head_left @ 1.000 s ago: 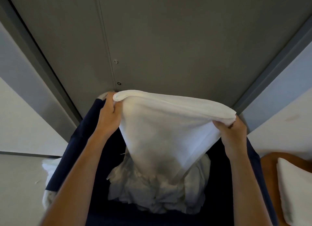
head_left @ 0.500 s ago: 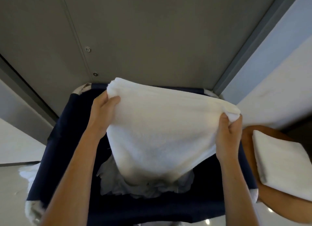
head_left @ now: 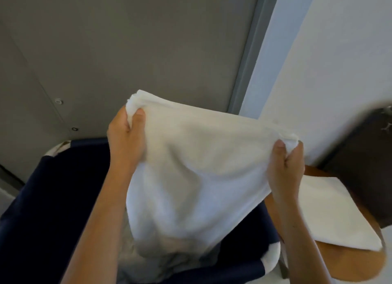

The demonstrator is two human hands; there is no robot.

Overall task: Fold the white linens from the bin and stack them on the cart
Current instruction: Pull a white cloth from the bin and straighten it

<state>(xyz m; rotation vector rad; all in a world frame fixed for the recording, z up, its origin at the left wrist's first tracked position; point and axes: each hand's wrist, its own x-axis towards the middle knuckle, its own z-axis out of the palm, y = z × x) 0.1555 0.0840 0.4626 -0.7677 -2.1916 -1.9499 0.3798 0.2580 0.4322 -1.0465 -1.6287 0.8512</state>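
Holding a white linen (head_left: 191, 167) up above the bin (head_left: 53, 188), the person has it stretched by its top edge between both hands. Left hand (head_left: 125, 139): fingers and thumb curled, pinching a bunched top corner over the far side of the bin. Right hand (head_left: 284, 167): likewise closed, thumb uppermost, pinching the other top corner above the right rim of the bin. The cloth appears doubled along the top edge. Its body hangs slack and its lower end reaches down into the bin, in front of a crumpled pile (head_left: 161, 262) of white linens. Whether the lower end rests on that pile cannot be told.

Just beside the bin on its right stands a brown top (head_left: 350, 260), judged to be the cart. A folded linen (head_left: 331, 211) lies flat on it; whether this is one piece or several stacked cannot be told from this angle.

Assessment of progress: at least one item is folded and placed. The item in hand is part-folded at most and needs more folds before it goes to the cart. The pile in the bin is unfolded and its depth is hidden, so the count left is unknown. Task judged in progress, well short of complete
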